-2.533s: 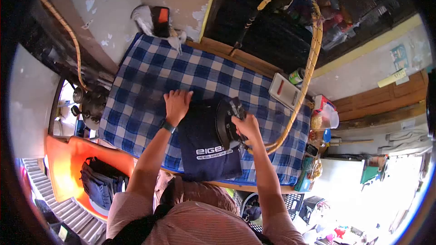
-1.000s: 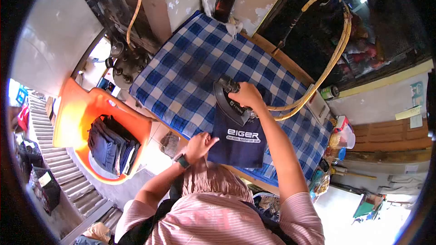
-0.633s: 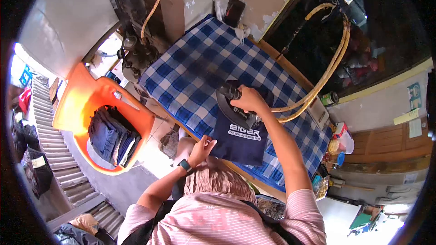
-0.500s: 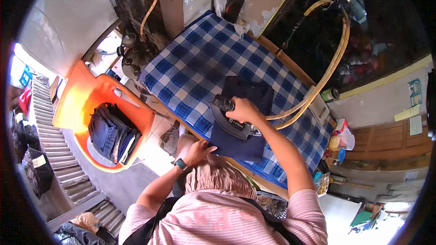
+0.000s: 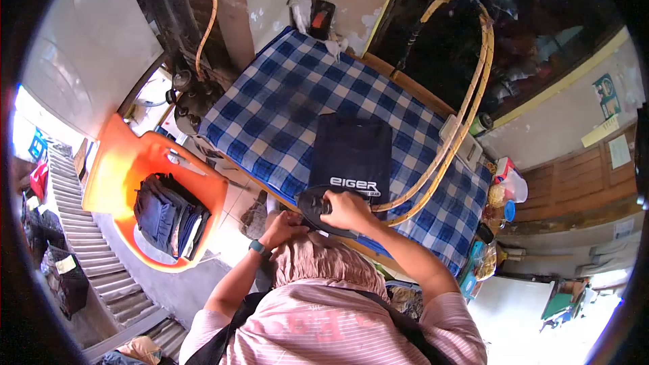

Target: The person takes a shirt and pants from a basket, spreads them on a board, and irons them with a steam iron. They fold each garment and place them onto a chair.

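Note:
A folded navy garment with a white "EIGER" print lies on the blue-and-white checked cloth. My right hand is wrapped round the handle of a dark iron, whose plate covers the garment's near end, below the print. Close to the iron's left side, at the near edge of the table, my left hand has its fingers curled together at the garment's near left corner. The iron hides most of that corner.
A yellowish hose loops down over the table's right side towards the iron. Left of the table, an orange chair holds folded dark clothes. Jars and packets line the right end; a metal tank stands behind left.
My right hand has drawn the iron towards me, from the garment's middle to its near end, uncovering the print. My left hand has shifted slightly left. The view has turned a little.

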`<state>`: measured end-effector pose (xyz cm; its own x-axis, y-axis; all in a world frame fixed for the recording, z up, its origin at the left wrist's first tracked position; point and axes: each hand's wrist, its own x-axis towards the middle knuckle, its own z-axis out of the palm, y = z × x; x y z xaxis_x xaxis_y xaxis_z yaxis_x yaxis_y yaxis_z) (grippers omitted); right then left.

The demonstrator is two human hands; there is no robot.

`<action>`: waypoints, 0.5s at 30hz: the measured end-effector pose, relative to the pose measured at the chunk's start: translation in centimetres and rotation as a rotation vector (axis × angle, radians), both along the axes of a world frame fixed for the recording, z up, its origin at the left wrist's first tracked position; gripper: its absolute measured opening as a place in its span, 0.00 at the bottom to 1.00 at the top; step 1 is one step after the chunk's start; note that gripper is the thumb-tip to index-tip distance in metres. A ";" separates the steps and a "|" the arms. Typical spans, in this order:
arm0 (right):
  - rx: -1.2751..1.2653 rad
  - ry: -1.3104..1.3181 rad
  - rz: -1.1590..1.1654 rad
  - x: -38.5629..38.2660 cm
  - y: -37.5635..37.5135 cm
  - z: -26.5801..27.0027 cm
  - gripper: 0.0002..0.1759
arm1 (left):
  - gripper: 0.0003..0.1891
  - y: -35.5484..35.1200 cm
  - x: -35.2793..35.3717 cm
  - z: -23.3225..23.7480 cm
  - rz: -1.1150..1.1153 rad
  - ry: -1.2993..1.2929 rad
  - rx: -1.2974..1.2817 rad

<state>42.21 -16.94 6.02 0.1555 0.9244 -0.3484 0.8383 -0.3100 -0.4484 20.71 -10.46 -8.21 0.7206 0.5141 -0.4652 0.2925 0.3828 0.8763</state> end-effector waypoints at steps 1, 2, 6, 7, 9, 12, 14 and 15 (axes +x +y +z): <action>0.039 0.015 -0.027 0.8 0.1 0.0 0.26 | 0.29 -0.2 -0.4 -1.9 -0.006 -0.002 0.005; 0.004 0.028 -0.099 1.6 0.4 0.7 0.27 | 0.28 0.0 -0.5 -2.3 0.012 -0.062 -0.036; 0.073 -0.048 -0.391 7.7 0.0 -0.3 0.26 | 0.20 0.7 0.2 0.0 -0.101 -0.032 0.176; 0.048 -0.011 -0.478 10.1 -0.4 -0.5 0.26 | 0.19 0.4 0.3 0.5 -0.120 -0.047 0.156; 0.020 0.074 -0.661 13.9 -2.0 0.0 0.27 | 0.21 -0.1 0.7 -0.3 -0.041 -0.172 0.132; 0.024 0.078 -0.855 20.6 -5.8 -0.9 0.21 | 0.30 0.1 1.5 -3.5 -0.052 0.099 0.367; 0.110 -0.525 -0.831 21.1 -7.0 -0.9 0.25 | 0.30 -0.1 2.5 -0.1 -0.041 0.114 0.240; 0.291 -0.983 -0.760 20.1 -7.9 -0.9 0.30 | 0.30 0.2 2.7 1.2 -0.036 0.125 0.117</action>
